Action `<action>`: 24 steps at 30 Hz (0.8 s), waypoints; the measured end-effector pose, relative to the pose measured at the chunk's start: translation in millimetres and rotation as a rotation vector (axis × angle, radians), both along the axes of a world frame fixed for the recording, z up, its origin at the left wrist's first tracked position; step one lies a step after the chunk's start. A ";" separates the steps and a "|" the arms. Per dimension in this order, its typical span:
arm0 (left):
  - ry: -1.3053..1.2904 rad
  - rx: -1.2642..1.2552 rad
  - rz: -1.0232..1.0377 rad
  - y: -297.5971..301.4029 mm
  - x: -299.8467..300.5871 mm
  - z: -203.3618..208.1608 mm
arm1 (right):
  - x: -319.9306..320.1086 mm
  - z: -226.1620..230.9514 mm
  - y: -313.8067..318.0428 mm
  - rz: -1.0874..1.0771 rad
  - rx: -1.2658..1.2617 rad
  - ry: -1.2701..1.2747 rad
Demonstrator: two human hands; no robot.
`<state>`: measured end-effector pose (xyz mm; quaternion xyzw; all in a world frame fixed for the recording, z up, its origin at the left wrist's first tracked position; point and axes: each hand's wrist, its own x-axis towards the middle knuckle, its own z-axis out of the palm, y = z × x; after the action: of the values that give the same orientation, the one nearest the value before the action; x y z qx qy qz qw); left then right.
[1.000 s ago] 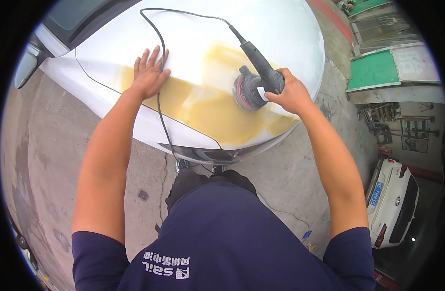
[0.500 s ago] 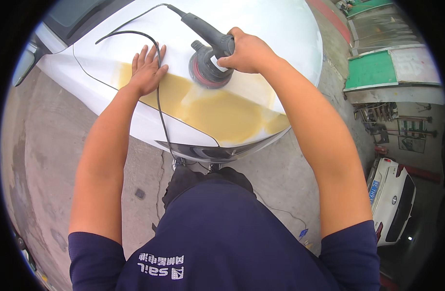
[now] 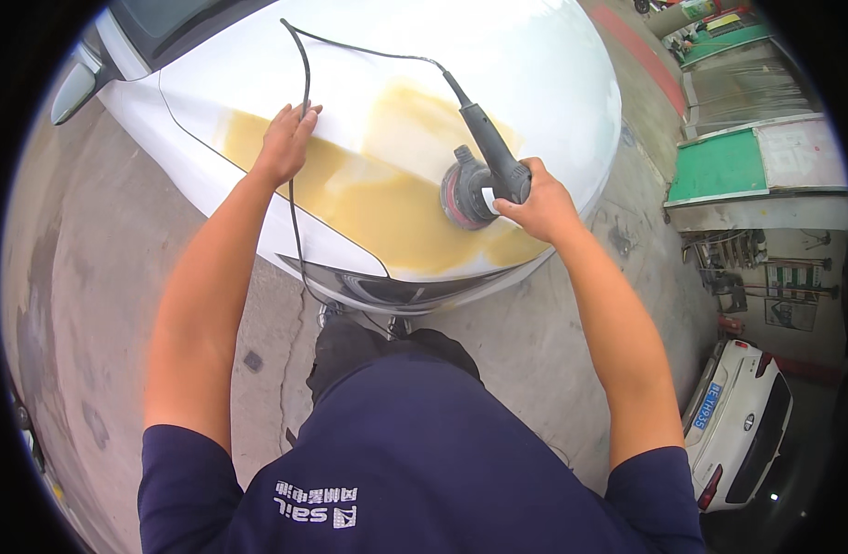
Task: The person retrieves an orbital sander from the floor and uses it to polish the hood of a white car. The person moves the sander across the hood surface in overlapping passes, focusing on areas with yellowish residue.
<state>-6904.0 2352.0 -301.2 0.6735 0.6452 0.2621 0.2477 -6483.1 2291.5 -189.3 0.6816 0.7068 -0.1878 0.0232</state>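
My right hand [image 3: 543, 205] is closed round the head of a black electric sander [image 3: 489, 152]. Its round pad with a reddish edge rests on the white car hood [image 3: 558, 102], over the right part of a yellowish sanded patch [image 3: 396, 217]. A black power cord [image 3: 373, 53] leaves the sander's handle, loops across the hood and runs down over the car's front. My left hand [image 3: 290, 143] is at the patch's upper left, with its fingers bent round the cord; part of the cord is hidden by the hand.
The dark headlight [image 3: 396, 291] lies along the hood's near edge, just ahead of my legs. A side mirror [image 3: 73, 92] stands at the upper left. Another white car [image 3: 743, 425] is at the right, below green and white panels [image 3: 717, 166]. Concrete floor [image 3: 138, 277] surrounds the car.
The sander has moved right and nearer to me, uncovering more of the yellowish patch. My left hand has gone from flat on the hood to closed round the cord, whose loop has shifted.
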 end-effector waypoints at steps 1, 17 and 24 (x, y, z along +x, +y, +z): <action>-0.216 -0.025 0.044 -10.4 8.2 6.3 | 12.1 -2.9 -5.3 -0.009 0.000 0.009; -1.110 -0.152 0.621 -177.2 37.2 65.5 | -39.9 2.5 16.1 0.245 0.124 -0.052; -1.207 -0.086 0.697 -203.4 19.3 58.6 | -157.7 28.8 58.3 0.366 0.093 -0.176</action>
<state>-6884.6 2148.6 -242.6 0.1534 0.5829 0.6289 0.4911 -6640.8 2349.8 -160.5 0.5560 0.8219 -0.0875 0.0872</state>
